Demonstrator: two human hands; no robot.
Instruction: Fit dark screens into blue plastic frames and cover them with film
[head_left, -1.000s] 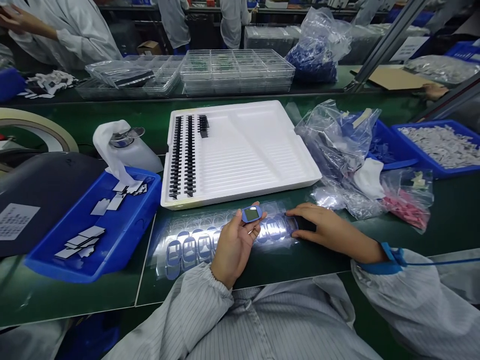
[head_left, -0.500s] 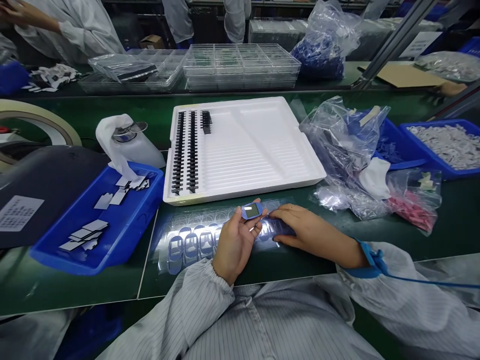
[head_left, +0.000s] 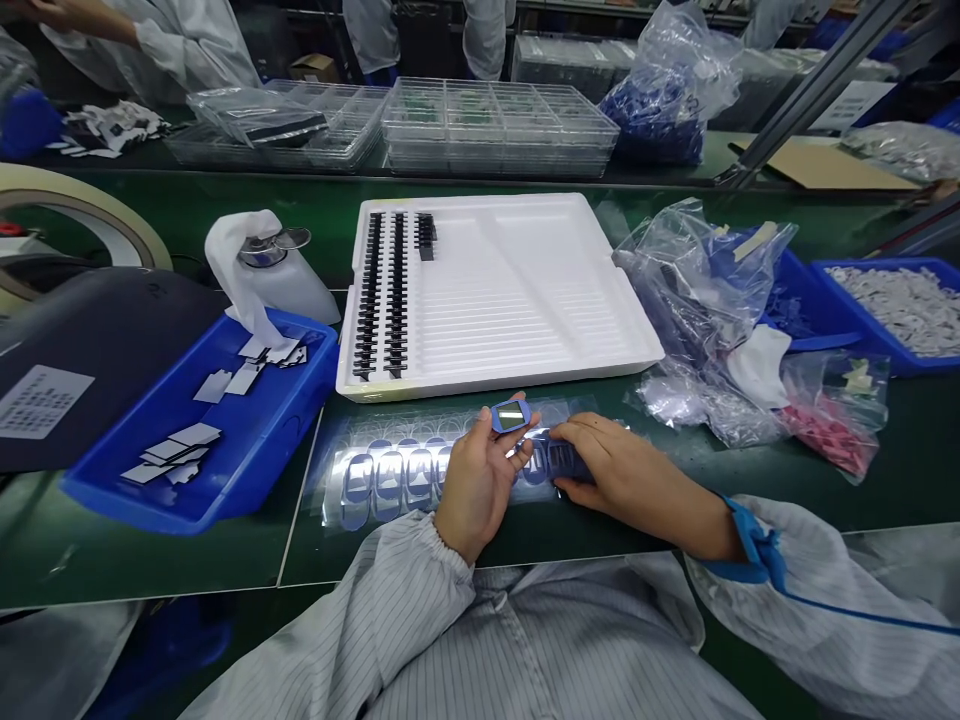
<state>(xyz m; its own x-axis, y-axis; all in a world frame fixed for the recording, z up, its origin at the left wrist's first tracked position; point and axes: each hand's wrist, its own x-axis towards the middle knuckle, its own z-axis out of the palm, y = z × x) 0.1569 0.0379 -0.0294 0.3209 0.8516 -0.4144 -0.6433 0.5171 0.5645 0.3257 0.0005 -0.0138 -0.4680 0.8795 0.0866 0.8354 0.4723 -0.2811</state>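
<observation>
My left hand is closed round the edges of a small blue device with a grey display facing up. Beneath it on the green bench lies a clear sheet of film stickers, each outlined in blue with a window. At the sheet's right end, my right hand rests with thumb and forefinger apart over a sticker; nothing shows gripped between them. The hand covers part of that end. Just behind both hands sits a white foam tray, with rows of black parts standing in its left side.
On the left, a blue bin holds white cards, with a white pump bottle behind it. Plastic bags and a blue bin of pale parts occupy the right. Clear divided boxes stand at the back. A blue wrist strap cord trails rightward.
The camera view has shifted slightly. My right fingertips have drawn a little away from the blue device, over the sheet. The left hand keeps its hold on the device.
</observation>
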